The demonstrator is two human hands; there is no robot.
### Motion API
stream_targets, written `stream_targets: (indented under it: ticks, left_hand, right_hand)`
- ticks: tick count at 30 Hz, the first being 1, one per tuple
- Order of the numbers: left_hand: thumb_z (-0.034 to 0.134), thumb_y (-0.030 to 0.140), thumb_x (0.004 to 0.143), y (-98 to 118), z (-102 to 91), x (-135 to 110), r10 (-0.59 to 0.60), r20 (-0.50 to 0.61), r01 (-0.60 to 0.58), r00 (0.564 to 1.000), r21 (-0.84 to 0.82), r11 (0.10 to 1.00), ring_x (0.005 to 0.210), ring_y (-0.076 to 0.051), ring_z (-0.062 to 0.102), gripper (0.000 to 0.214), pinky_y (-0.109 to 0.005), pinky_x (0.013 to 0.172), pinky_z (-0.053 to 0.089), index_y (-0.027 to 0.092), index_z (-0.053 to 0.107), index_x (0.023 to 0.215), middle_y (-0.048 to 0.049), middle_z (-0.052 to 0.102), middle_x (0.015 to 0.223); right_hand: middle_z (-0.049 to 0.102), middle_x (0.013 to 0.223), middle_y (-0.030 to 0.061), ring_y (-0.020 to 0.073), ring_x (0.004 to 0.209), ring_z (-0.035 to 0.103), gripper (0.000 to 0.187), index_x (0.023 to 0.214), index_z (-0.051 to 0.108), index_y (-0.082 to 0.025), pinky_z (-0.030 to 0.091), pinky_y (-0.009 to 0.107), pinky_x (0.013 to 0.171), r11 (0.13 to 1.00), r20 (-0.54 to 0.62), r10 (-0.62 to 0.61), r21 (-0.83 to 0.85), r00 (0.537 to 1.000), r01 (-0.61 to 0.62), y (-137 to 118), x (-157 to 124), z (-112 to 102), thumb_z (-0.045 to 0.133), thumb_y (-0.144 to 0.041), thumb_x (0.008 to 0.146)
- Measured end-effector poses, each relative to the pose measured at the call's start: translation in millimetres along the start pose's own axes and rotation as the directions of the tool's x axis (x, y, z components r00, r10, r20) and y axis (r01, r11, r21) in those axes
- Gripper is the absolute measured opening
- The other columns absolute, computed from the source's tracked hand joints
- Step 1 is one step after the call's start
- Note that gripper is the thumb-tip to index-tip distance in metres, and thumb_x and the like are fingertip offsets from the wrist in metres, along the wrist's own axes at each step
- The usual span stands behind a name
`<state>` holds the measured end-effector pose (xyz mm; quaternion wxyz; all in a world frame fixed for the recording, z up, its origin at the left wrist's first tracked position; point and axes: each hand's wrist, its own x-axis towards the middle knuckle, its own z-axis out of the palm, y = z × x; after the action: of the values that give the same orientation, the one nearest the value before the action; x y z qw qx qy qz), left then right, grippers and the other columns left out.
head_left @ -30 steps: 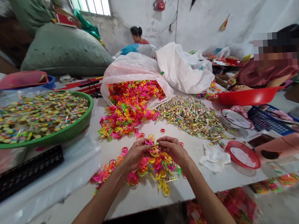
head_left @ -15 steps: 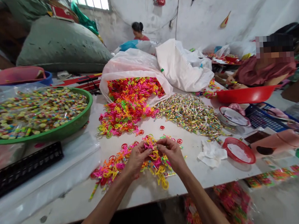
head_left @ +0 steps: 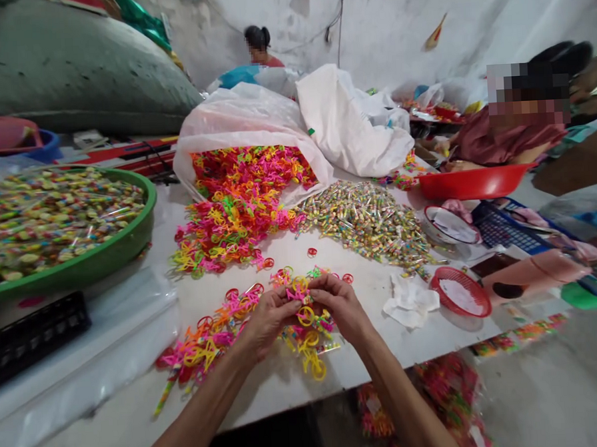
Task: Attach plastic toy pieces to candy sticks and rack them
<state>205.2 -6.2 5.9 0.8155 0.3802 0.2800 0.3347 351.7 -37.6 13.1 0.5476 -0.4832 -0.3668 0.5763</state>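
Beneath the near edge of the desk [head_left: 267,395], filled clear packs [head_left: 450,385] show bright pink and red contents. A striped stick [head_left: 162,397] lies close to that edge, at the left end of a loose scatter of small plastic pieces [head_left: 200,352] in pink, orange and yellow. Over this scatter, the left hand [head_left: 268,322] pinches a pink plastic piece [head_left: 296,293] between thumb and forefinger. The right hand [head_left: 340,305] meets it there, fingers bunched together; I cannot tell what, if anything, they grip. Yellow ringed pieces [head_left: 313,366] lie just below the hands.

To the left are clear plastic sheets [head_left: 120,353] and a black slotted tray [head_left: 34,339]; to the right, crumpled white paper [head_left: 411,301] beside a red basket [head_left: 484,309].

Beyond, a green tub [head_left: 148,211] brims with small filled tubes, and more tubes [head_left: 373,226] are heaped right of a colourful mound [head_left: 238,220] spilling from a whitish bag [head_left: 247,113]. Farther off, one person [head_left: 484,137] sits behind a red basin [head_left: 476,183], another [head_left: 273,61] near the wall [head_left: 392,18].
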Motion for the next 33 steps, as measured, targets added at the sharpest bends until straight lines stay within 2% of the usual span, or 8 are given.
stream_targets:
  ticks: [5,10,14,17,20,23,28,33]
  left_hand:
    - [0.065,0.031,0.069,-4,6.0,1,0.098,-0.153,-0.073,0.983,0.159,0.984,0.06,-0.013,0.056,0.021,-0.026,0.057,0.047,0.013,0.059,0.078,-0.0023,0.059,0.067]
    - [0.058,0.038,0.073,4,-9.9,12,0.137,-0.06,-0.094,0.989,0.466,0.88,0.069,-0.018,0.059,0.028,-0.028,0.058,0.046,0.015,0.062,0.088,-0.0063,0.063,0.078]
    - [0.052,0.029,0.078,34,-48.4,40,0.506,-0.071,-0.13,0.859,0.927,0.351,0.089,-0.02,0.056,0.021,-0.031,0.073,0.045,0.019,0.063,0.092,-0.0079,0.06,0.101]
    - [0.043,0.008,0.077,52,-77.2,67,0.485,0.078,0.0,0.871,0.987,-0.158,0.1,-0.025,0.052,0.03,-0.042,0.087,0.038,0.018,0.062,0.097,-0.0104,0.061,0.103]
    - [0.042,0.0,0.072,51,-94.8,86,0.391,0.171,-0.034,0.905,0.943,-0.332,0.105,-0.029,0.049,0.036,-0.05,0.096,0.025,0.018,0.064,0.094,-0.0109,0.064,0.099]
    - [0.043,0.007,0.077,43,-103.7,94,0.349,0.261,-0.098,0.9,0.902,-0.42,0.108,-0.03,0.048,0.032,-0.054,0.099,0.016,0.019,0.064,0.097,-0.0106,0.064,0.103]
    - [0.046,0.015,0.077,43,-108.7,92,0.472,0.251,-0.082,0.845,0.934,-0.349,0.12,-0.03,0.037,0.035,-0.056,0.098,0.017,0.026,0.06,0.107,-0.0065,0.056,0.12]
    - [0.046,0.016,0.077,53,-96.3,78,0.709,0.013,-0.152,0.705,0.979,0.134,0.105,-0.023,0.051,0.027,-0.041,0.091,0.036,0.022,0.065,0.094,-0.0052,0.061,0.108]
  right_hand:
    - [0.058,0.068,-0.0004,0.01,0.058,0.05,0.009,0.074,0.06,-0.019,0.041,0.021,0.052,0.934,-0.179,-0.207,-0.329,0.962,0.14,4,-4,11,0.061,-0.027,0.071]
    - [0.06,0.066,0.0004,0.0124,0.055,0.053,0.021,0.082,0.06,-0.018,0.043,0.024,0.052,0.923,-0.045,-0.082,-0.38,0.996,0.058,7,8,-6,0.057,-0.036,0.073]
    - [0.062,0.093,0.0071,0.0194,0.081,0.058,0.028,0.095,0.062,-0.019,0.045,0.03,0.068,0.544,0.036,-0.23,-0.824,0.973,0.159,-5,38,-50,0.053,-0.038,0.077]
    - [0.06,0.1,0.0095,0.02,0.084,0.059,0.028,0.102,0.06,-0.017,0.044,0.031,0.072,0.169,-0.082,-0.253,-0.985,0.964,-0.04,-17,75,-89,0.05,-0.03,0.079]
    - [0.056,0.108,0.0123,0.0227,0.089,0.059,0.031,0.109,0.055,-0.017,0.043,0.032,0.07,-0.134,-0.211,-0.267,-0.958,0.94,-0.253,-24,110,-118,0.043,-0.019,0.081]
    - [0.055,0.106,0.0148,0.0256,0.087,0.059,0.03,0.107,0.055,-0.015,0.042,0.033,0.066,-0.227,-0.241,-0.27,-0.925,0.932,-0.305,-20,130,-131,0.043,-0.015,0.08]
    - [0.055,0.104,0.0148,0.0246,0.086,0.059,0.027,0.104,0.056,-0.015,0.041,0.032,0.067,-0.22,-0.224,-0.276,-0.932,0.935,-0.289,-3,131,-132,0.039,-0.015,0.083]
    - [0.057,0.104,0.0123,0.0225,0.086,0.058,0.019,0.091,0.061,-0.017,0.039,0.029,0.065,-0.132,-0.225,-0.313,-0.952,0.923,-0.277,-7,115,-130,0.045,-0.02,0.082]
